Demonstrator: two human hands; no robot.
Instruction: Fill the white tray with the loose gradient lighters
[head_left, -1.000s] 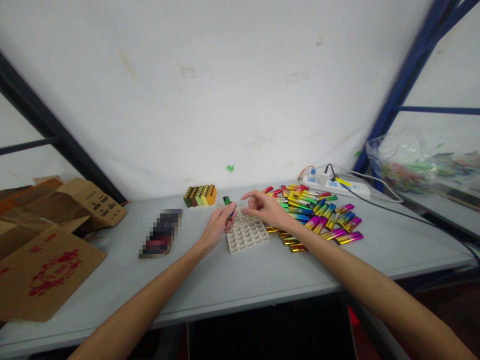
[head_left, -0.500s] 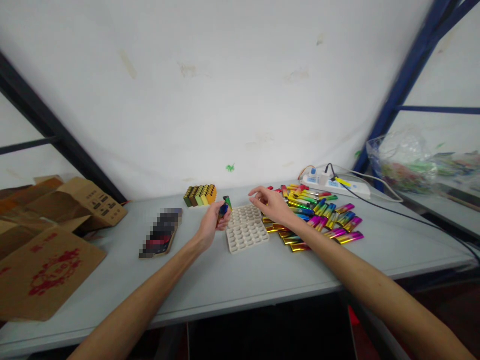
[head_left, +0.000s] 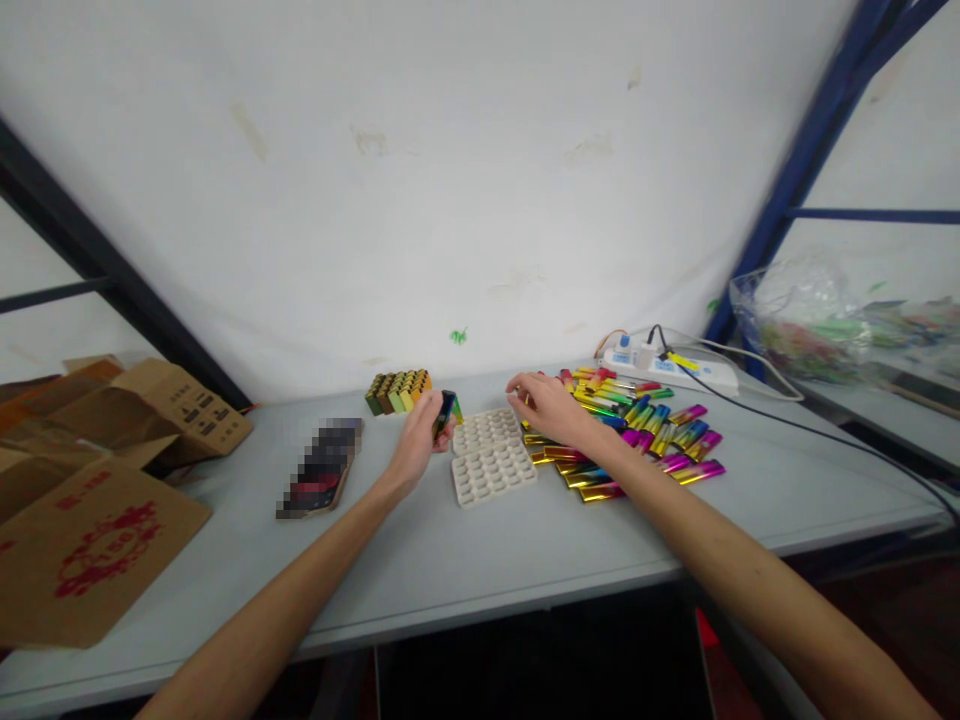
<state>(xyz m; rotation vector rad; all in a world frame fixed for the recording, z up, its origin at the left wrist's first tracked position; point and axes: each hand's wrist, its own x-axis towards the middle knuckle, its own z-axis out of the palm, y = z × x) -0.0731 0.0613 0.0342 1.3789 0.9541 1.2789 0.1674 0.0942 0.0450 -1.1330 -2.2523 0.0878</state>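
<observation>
My left hand (head_left: 420, 440) is closed round a dark, shiny lighter (head_left: 445, 408), held upright near the left edge of a pale moulded tray (head_left: 493, 470) with rows of small holes. Just behind it shows a green-yellow lighter (head_left: 458, 409); whether it stands in the tray or is also held, I cannot make out. Over the tray's far right corner and the edge of a heap of metallic rainbow lighters (head_left: 660, 430) is my right hand (head_left: 553, 408). Its fingers are bent but apart, with nothing visible between them.
A block of upright lighters (head_left: 397, 392) stands by the wall. On the left are a phone (head_left: 322, 468) with a blurred screen and open cardboard boxes (head_left: 97, 540). Behind the heap lies a power strip (head_left: 697, 374) with a black cable, and a clear plastic bag (head_left: 802, 310) sits far right.
My right hand has shifted slightly right, towards the heap, with its fingers bending down more. The lighter in my left hand has turned and shows more of its length.
</observation>
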